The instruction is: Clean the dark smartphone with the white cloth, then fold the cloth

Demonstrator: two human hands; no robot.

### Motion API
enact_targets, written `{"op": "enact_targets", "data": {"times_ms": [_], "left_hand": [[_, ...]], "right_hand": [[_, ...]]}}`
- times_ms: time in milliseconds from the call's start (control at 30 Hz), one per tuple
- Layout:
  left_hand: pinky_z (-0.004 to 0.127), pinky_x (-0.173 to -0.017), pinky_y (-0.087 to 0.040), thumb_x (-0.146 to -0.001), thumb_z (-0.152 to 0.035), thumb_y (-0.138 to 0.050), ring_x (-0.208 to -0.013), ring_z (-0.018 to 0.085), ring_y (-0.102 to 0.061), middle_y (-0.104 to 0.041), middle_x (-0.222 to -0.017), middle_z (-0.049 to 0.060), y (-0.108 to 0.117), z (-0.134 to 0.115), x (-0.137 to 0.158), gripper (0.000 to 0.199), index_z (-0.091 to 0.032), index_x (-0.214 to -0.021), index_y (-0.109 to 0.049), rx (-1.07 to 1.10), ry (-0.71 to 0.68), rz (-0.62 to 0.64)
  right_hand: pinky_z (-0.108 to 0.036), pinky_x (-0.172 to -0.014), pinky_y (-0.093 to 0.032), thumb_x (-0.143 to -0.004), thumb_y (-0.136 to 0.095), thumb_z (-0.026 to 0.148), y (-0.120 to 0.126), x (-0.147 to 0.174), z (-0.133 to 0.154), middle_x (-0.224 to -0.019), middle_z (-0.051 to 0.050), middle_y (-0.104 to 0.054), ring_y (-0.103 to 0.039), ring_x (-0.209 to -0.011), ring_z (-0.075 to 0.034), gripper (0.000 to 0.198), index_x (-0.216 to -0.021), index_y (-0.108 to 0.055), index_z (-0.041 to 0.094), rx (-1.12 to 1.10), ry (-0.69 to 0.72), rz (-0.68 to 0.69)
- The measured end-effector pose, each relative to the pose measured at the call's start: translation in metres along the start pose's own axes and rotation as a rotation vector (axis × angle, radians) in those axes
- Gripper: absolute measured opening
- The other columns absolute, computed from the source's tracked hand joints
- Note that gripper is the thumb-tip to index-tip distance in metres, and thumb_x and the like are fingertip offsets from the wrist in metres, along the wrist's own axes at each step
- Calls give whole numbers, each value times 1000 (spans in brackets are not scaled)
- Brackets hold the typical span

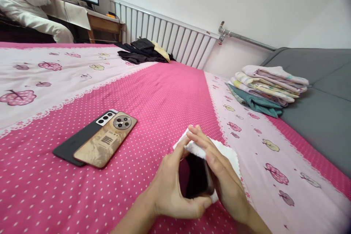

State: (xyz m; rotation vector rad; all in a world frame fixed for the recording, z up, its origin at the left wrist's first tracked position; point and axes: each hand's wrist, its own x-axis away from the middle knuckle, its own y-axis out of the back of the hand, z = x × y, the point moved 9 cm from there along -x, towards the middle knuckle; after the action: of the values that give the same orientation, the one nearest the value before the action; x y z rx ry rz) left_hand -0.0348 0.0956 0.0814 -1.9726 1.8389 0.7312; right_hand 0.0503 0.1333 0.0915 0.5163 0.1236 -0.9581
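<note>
White cloth [231, 153] is lining my right hand [226, 181] against the phone [194, 177] my left hand [168, 186] is clasping. I'm judging wiping unfinished.

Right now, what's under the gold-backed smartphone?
Part of a dark-backed smartphone shows, including its camera module; whatever the gold-backed smartphone covers can't be seen.

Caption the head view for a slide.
Two hands hold a phone and white cloth; two overlapping phones lie on the pink bedspread.

Fingers [218, 162] partly hide the phone [194, 177] and cloth [231, 155].
</note>
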Motion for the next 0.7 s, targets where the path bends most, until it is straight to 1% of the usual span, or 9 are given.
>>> {"op": "enact_targets", "data": {"times_ms": [100,133,200,267,367,433,533,600,700], "left_hand": [[40,-93,-43,-61,-18,-63,-112,30,-53,-54,-126,10,7,0,1,84,-25,-137,-28,21,-13,-12],[40,-94,-42,-64,-20,-62,-114,30,-52,-54,-128,10,9,1,1,82,-25,-137,-28,24,-15,-8],[40,-93,-43,-70,-26,-59,-113,30,-53,-55,-128,10,13,2,1,70,-23,-135,-35,14,-18,-2],[39,-90,-45,-74,-29,-55,-108,28,-57,-59,-123,9,19,1,0,54,-23,-128,-47,-29,-24,-26],[34,-83,-49,-77,-25,-52,-98,23,-62,-64,-115,7,26,-1,-1,40,-22,-116,-58,-128,-38,-86],[30,-78,-50,-76,-21,-53,-91,20,-64,-67,-109,7,30,-4,-3,35,-21,-111,-61,-196,-48,-134],[26,-70,-50,-73,-19,-61,-76,16,-64,-70,-93,4,35,-7,-4,32,-19,-105,-63,-285,-40,-209],[25,-68,-49,-74,-20,-63,-73,15,-63,-70,-89,3,37,-5,-5,29,-20,-104,-65,-275,-16,-234],[25,-65,-48,-80,-21,-58,-69,15,-61,-70,-83,2,42,3,-4,23,-22,-101,-68,-200,67,-284]], "right_hand": [[-42,-112,-19,-96,-30,36,-1,-1,-9,-141,4,-38,-25,-134,-18,37,-130,-44,35,-60,-55,-36],[-41,-111,-22,-96,-30,37,-2,-2,-12,-141,3,-39,-29,-133,-18,37,-130,-44,35,-67,-69,-50],[-38,-108,-29,-95,-33,37,-1,-3,-15,-138,1,-43,-37,-128,-18,35,-128,-46,33,-57,-80,-79],[-36,-104,-34,-94,-36,38,0,-5,-16,-132,-1,-49,-44,-121,-19,34,-125,-48,31,-30,-76,-104],[-34,-98,-39,-93,-38,37,3,-7,-17,-124,-3,-54,-50,-112,-19,33,-123,-49,28,15,-67,-151],[-33,-95,-40,-93,-40,36,3,-8,-17,-120,-4,-56,-53,-106,-18,33,-123,-50,26,34,-66,-159],[-30,-86,-44,-93,-39,35,-3,-10,-20,-110,-4,-60,-57,-93,-17,32,-120,-51,23,41,-73,-111],[-29,-81,-44,-94,-38,35,-7,-11,-21,-104,-4,-61,-57,-86,-17,31,-117,-53,22,50,-65,-92],[-28,-80,-44,-94,-37,33,-13,-13,-21,-99,-4,-61,-56,-85,-17,29,-112,-55,20,67,-44,-60]]}}
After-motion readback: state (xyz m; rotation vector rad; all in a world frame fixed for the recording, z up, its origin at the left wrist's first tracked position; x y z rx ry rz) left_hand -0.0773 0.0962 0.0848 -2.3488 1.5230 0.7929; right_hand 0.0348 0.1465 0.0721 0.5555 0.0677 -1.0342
